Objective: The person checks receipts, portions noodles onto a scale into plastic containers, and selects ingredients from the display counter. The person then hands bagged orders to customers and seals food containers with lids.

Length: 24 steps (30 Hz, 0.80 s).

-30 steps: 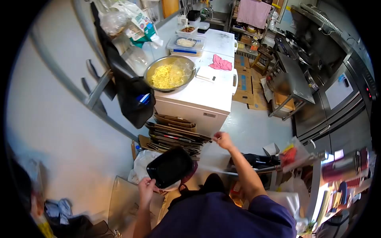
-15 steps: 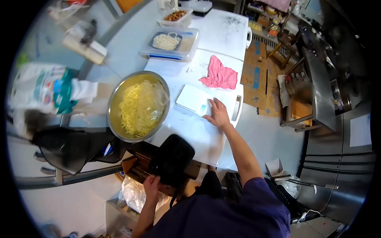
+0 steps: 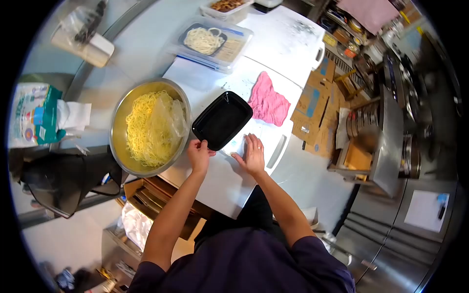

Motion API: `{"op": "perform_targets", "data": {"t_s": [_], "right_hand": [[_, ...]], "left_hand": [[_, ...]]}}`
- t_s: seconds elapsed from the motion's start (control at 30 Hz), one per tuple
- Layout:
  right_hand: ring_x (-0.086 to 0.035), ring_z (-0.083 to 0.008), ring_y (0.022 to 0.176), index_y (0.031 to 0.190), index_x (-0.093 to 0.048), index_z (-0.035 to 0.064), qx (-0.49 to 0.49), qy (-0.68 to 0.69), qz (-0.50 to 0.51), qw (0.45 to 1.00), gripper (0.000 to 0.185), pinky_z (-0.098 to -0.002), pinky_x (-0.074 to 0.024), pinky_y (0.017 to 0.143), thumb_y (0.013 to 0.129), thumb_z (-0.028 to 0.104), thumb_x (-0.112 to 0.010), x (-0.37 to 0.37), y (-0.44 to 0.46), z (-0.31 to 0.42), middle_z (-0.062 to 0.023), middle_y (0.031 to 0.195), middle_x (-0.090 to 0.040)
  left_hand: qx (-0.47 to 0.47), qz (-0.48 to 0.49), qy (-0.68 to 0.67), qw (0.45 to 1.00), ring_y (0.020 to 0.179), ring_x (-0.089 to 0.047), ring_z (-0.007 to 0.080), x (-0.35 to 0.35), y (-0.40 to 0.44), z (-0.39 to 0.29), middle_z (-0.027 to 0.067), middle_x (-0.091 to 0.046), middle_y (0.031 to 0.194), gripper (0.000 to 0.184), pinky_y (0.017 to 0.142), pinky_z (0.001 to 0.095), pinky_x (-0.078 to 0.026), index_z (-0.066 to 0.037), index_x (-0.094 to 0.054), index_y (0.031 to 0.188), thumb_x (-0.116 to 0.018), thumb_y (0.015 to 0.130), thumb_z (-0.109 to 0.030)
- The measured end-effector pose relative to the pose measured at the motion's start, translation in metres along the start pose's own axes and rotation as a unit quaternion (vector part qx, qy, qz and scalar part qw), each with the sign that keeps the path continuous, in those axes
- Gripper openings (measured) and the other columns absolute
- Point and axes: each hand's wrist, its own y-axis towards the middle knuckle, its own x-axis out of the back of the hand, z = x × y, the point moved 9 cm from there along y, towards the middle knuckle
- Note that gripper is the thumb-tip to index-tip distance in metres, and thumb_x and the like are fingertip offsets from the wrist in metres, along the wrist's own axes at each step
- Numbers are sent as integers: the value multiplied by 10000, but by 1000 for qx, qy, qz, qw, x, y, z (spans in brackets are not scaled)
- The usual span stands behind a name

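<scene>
A black rectangular tray (image 3: pixel 223 120) is over the white scale (image 3: pixel 236 148), hiding most of it. My left hand (image 3: pixel 199 155) pinches the tray's near left corner. My right hand (image 3: pixel 252 154) lies with fingers spread at the scale's front edge, just below the tray. To the left, a large metal bowl (image 3: pixel 118 155) holds yellow noodles (image 3: pixel 145 129) partly covered by a clear plastic bag (image 3: pixel 169 118). A crumpled pink cloth (image 3: pixel 268 100) lies right of the tray on the white top.
Behind the bowl, a clear lidded box (image 3: pixel 238 36) bears a small dish of white noodles (image 3: pixel 204 40). A tub of brown pieces (image 3: pixel 226 6) stands farther back. Cardboard (image 3: pixel 312 105) covers floor at the right, beside a metal table (image 3: pixel 388 141). Black bags hang at the left.
The black tray has moved up from below the counter's edge to over the scale, with my left hand on it. My right hand stays by the scale. The view has shifted.
</scene>
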Motion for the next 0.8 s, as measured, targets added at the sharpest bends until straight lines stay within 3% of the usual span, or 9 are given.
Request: {"op": "perform_targets", "data": {"t_s": [0.1, 0.23, 0.3, 0.5, 0.57, 0.63, 0.67, 0.73, 0.8], "right_hand": [[-418, -400, 1241, 1375, -396, -1, -42, 0, 37, 998, 820, -503, -297, 1069, 798, 494, -702, -11, 13, -15, -225, 1304, -474], [-436, -394, 1191, 1348, -483, 60, 65, 33, 102, 992, 639, -512, -308, 1033, 854, 430, -652, -16, 51, -31, -202, 1276, -476], [-454, -377, 1158, 1331, -511, 65, 104, 32, 136, 985, 592, -519, -306, 1027, 862, 403, -637, -17, 60, -41, -199, 1201, -508], [-488, -361, 1085, 1320, -534, 77, 174, 23, 183, 967, 586, -539, -340, 980, 807, 302, -708, -7, 76, -33, -186, 1116, -531], [-533, -353, 1013, 1217, -593, 56, 220, 112, 180, 952, 459, -502, -405, 929, 803, 207, -718, 20, 73, 3, -176, 1059, -557], [-574, -341, 904, 1097, -635, 32, 344, 334, 233, 846, 318, -447, -472, 839, 791, 83, -705, 51, 79, 95, -164, 968, -579], [-589, -336, 823, 1034, -642, 7, 414, 380, 174, 809, 249, -417, -502, 767, 788, -1, -676, 66, 95, 143, -156, 919, -589], [-606, -385, 865, 966, -635, 0, 355, 369, 250, 822, 116, -421, -499, 748, 864, 34, -591, 22, 145, 218, -205, 953, -622], [-611, -397, 870, 1009, -627, -25, 409, 308, 324, 796, 177, -405, -488, 712, 849, 37, -584, -69, 172, 276, -217, 942, -634]], "left_hand": [[38, -14, -13, 999, 550, -635, 203, 3, -9, -2, 110, -561, 769, 248, 478, 292, -555, 43, -501, 977, -614, 944, -175], [110, -51, -4, 993, 567, -638, 216, 18, -34, 8, 104, -570, 766, 327, 490, 296, -544, 14, -545, 995, -542, 981, -313], [128, -95, 31, 987, 588, -644, 220, 32, -66, 24, 96, -577, 763, 313, 517, 306, -546, 0, -565, 1012, -527, 978, -308], [188, -271, -66, 942, 648, -649, 221, 52, -188, 79, 97, -592, 779, 250, 579, 341, -561, -6, -560, 1067, -554, 957, -231], [196, -310, -98, 925, 654, -651, 222, 56, -220, 78, 97, -596, 788, 246, 572, 337, -560, -5, -550, 1081, -555, 959, -218], [193, -345, -131, 909, 665, -656, 222, 59, -252, 89, 101, -599, 798, 226, 567, 333, -559, -4, -546, 1086, -552, 958, -190], [190, -363, -145, 900, 669, -658, 222, 60, -266, 95, 102, -600, 801, 217, 566, 329, -559, -2, -543, 1089, -548, 958, -176], [178, -382, -168, 891, 682, -664, 221, 61, -280, 101, 106, -605, 812, 194, 570, 324, -561, -2, -537, 1099, -540, 955, -133], [140, -388, -194, 890, 685, -665, 221, 62, -286, 107, 107, -607, 813, 185, 572, 324, -562, -3, -538, 1098, -538, 955, -121]]}}
